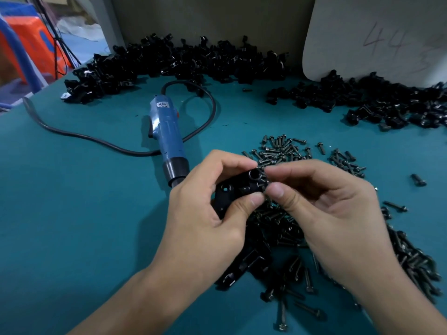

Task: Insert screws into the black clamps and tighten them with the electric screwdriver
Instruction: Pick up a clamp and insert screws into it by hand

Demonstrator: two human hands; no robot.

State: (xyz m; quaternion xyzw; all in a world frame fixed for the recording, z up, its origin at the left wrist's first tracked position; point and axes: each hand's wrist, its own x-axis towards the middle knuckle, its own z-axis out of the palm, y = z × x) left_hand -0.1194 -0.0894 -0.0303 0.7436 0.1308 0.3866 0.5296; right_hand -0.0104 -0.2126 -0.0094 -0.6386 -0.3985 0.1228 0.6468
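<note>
Table point(72, 213) carries all. Electric screwdriver point(167, 136) lies left of centre, cable point(72, 135) trailing off left. Clamp heap point(169, 61) along the back; second heap point(377, 102) back right, before a leaning board point(375, 32). Loose screws point(280, 151) right of the screwdriver, running toward the near edge. Centre front, above them: left hand point(208, 221) holds one clamp point(232, 189); right hand point(338, 213) meets its right end, apparently pinching a screw point(265, 180).

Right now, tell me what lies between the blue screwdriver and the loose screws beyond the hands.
Head view: between the screwdriver and the screws, only the black cable crosses bare teal mat.
</note>
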